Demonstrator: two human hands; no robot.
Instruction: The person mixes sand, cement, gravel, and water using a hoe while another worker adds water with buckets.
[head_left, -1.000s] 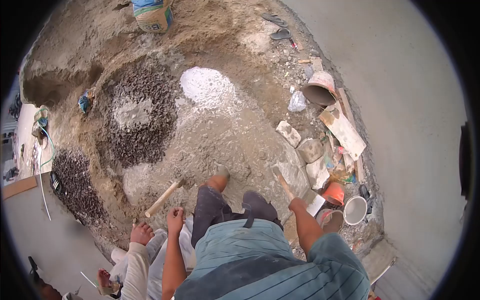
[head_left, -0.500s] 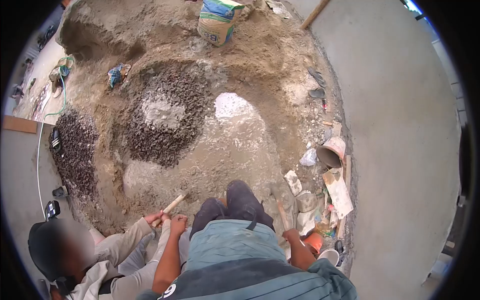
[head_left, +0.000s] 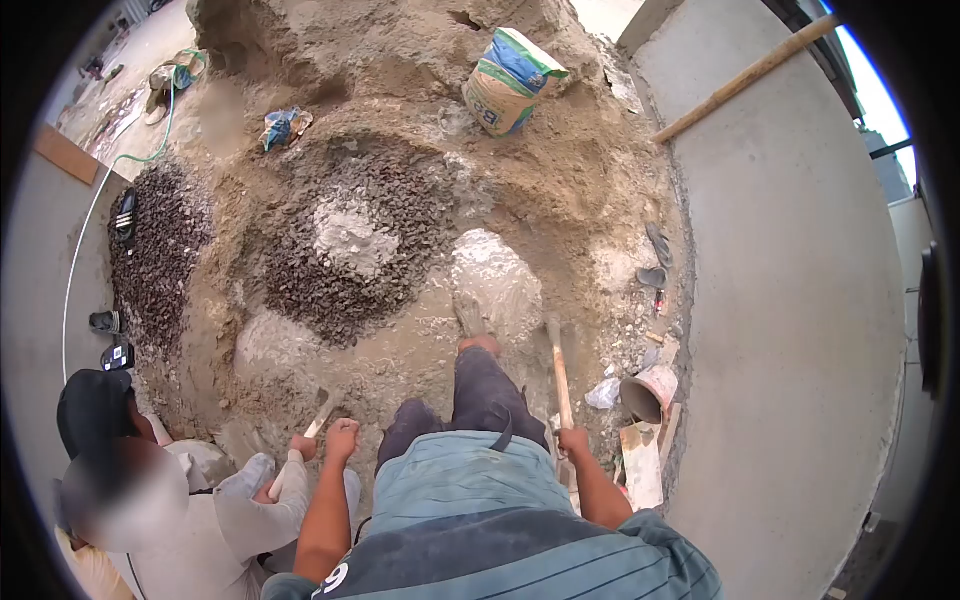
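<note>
My right hand (head_left: 573,444) is wrapped around the wooden handle of a long-handled tool (head_left: 562,385). Its muddy head rests low in the wet mix ahead, and I cannot tell whether it is a hoe or a shovel. My left hand (head_left: 343,440) is a loose fist held out to the left, with nothing visible in it. It is close to a co-worker's hand (head_left: 303,447), which grips another wooden-handled tool (head_left: 318,415). My muddy foot (head_left: 472,318) stands in the grey wet mortar (head_left: 430,335), beside a pale, wet patch of cement (head_left: 495,270).
Dark gravel (head_left: 345,300) rings a grey powder heap (head_left: 355,238). A cement bag (head_left: 512,85) leans on the sand bank. A bucket (head_left: 648,395) lies tipped at right, near sandals (head_left: 655,255) and a concrete wall (head_left: 790,260). A co-worker (head_left: 210,500) is close at left.
My leg has stepped forward into the wet mix and the view has shifted. The tool in my right hand has moved forward. The co-worker's body and tool have shifted too.
</note>
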